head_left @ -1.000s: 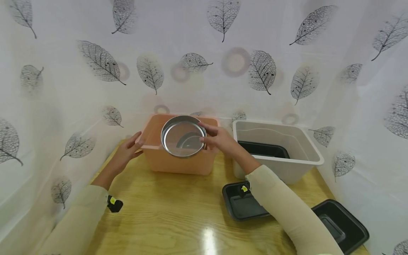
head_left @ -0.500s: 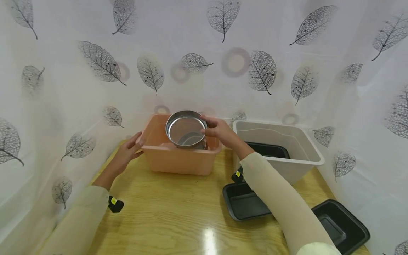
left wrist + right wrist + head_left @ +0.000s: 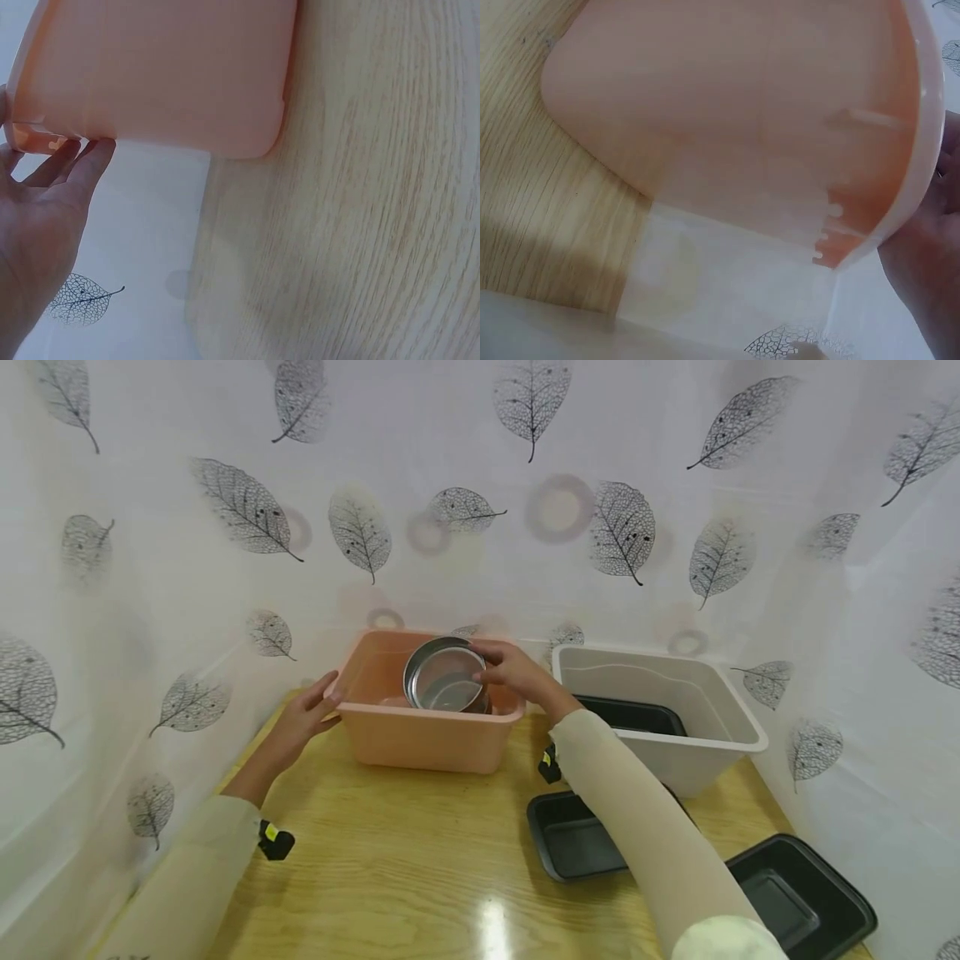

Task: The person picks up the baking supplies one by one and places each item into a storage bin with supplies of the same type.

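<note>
Right hand pinches the steel pan by its right rim, fingers curled over the edge, thumb seemingly on the near side, though that is hard to make out. The pan is tilted, open face toward the camera, its lower part inside the pink tub near the tub's right wall. Left hand grips the tub's left rim, thumb on top, fingers pressed together under the lip. The tub stands at the table's far edge, a white tub just beside it on the right.
</note>
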Action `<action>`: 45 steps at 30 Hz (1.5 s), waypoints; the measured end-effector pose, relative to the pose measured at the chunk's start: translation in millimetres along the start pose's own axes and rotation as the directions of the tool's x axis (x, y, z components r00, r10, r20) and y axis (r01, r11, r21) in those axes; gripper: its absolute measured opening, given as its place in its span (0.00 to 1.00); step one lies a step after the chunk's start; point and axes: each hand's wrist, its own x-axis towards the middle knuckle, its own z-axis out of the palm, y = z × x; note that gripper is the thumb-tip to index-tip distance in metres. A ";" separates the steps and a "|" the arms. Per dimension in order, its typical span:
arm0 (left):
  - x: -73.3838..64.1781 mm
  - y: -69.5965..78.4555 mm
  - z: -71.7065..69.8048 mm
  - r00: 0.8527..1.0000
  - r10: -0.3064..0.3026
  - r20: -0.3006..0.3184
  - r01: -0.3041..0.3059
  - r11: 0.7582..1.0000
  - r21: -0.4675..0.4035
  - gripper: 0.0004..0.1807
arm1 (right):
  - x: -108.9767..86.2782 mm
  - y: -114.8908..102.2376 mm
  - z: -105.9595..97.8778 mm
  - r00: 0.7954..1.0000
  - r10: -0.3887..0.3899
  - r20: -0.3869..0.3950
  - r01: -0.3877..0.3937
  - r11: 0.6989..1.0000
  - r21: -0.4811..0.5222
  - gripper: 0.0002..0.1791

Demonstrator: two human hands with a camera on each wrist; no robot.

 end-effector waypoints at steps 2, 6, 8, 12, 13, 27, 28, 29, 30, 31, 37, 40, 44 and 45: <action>0.2 -0.4 -0.6 1.000 0.000 0.004 0.000 1.000 0.004 0.38 | 4.3 0.9 1.7 1.000 0.011 -0.001 -0.011 0.999 -0.039 0.38; -0.3 -1.3 -1.8 1.000 0.007 -0.001 -0.007 1.000 0.010 0.38 | 11.3 0.8 4.4 0.999 0.047 -0.010 -0.047 0.993 -0.106 0.38; -0.5 -1.3 -1.8 1.000 0.009 -0.003 -0.009 1.000 0.009 0.37 | 13.8 0.4 4.9 0.997 0.072 -0.010 -0.073 0.988 -0.135 0.37; -0.5 0.0 -0.1 1.000 0.002 -0.002 -0.002 1.000 -0.002 0.37 | 18.3 -0.2 5.8 0.993 0.119 -0.009 -0.118 0.967 -0.226 0.37; -0.7 0.8 0.7 1.000 0.001 -0.005 -0.001 1.000 -0.006 0.37 | 19.6 -0.4 6.2 0.992 0.127 -0.011 -0.125 0.957 -0.264 0.37; -3.7 3.3 2.0 1.000 -0.004 -0.001 0.004 1.000 0.006 0.37 | 27.3 -4.4 12.3 0.980 0.199 -0.034 -0.186 0.831 -0.524 0.35; -3.5 3.5 2.1 1.000 -0.005 -0.001 0.005 1.000 0.006 0.37 | 27.4 -4.3 12.3 0.980 0.199 -0.030 -0.183 0.825 -0.535 0.35; -3.2 3.6 2.1 1.000 -0.006 -0.003 0.006 1.000 0.006 0.37 | 27.3 -4.5 12.4 0.980 0.197 -0.025 -0.178 0.817 -0.549 0.35; -3.0 3.6 2.1 1.000 -0.009 -0.003 0.009 1.000 0.006 0.38 | 26.9 -4.3 12.6 0.979 0.203 -0.015 -0.179 0.822 -0.540 0.35; -2.6 3.7 2.3 1.000 -0.010 -0.004 0.010 1.000 0.006 0.38 | 26.6 -3.8 12.8 0.978 0.206 -0.008 -0.179 0.825 -0.536 0.35; -1.9 3.7 3.7 1.000 -0.020 -0.002 0.020 1.000 0.008 0.38 | 24.1 -3.1 14.5 0.981 0.196 0.001 -0.165 0.828 -0.537 0.37; -1.8 2.9 3.0 1.000 -0.021 -0.003 0.021 1.000 0.010 0.38 | 23.3 -4.0 14.3 0.985 0.171 -0.015 -0.154 0.836 -0.526 0.37; -1.4 2.9 2.0 1.000 -0.021 -0.005 0.021 1.000 0.006 0.38 | 21.7 -4.1 11.8 0.991 0.129 -0.025 -0.127 0.900 -0.418 0.34; -1.5 3.2 2.0 1.000 -0.021 -0.004 0.021 1.000 0.004 0.38 | 20.7 -4.4 11.0 0.992 0.125 -0.020 -0.123 0.917 -0.380 0.34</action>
